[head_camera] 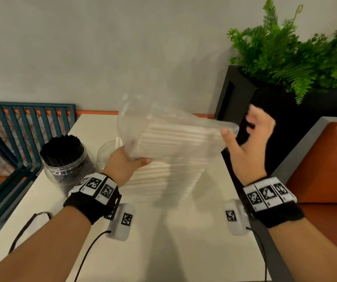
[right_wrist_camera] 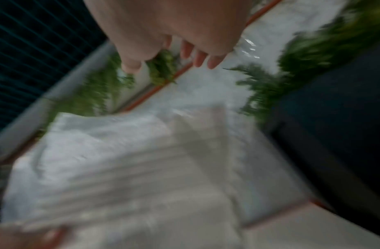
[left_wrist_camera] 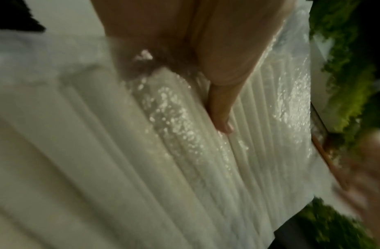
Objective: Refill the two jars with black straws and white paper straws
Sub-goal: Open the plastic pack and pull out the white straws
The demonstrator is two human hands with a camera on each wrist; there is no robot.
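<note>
Holding the bag of white straws above the surface, my left hand grips 1 end; my right hand hangs wide beside the other. Light, floppy, slippery film: I'd support both ends near the empty jar.

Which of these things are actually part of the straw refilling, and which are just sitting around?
Part of the job:
- pack of white paper straws, gripped by the left hand
- right hand, open beside the pack's far end
- jar of black straws, already full
- second jar, mostly hidden behind the left hand
- second straw pack on the table

Just around:
- table
- plant
- black planter
- chair
- orange seat
</note>
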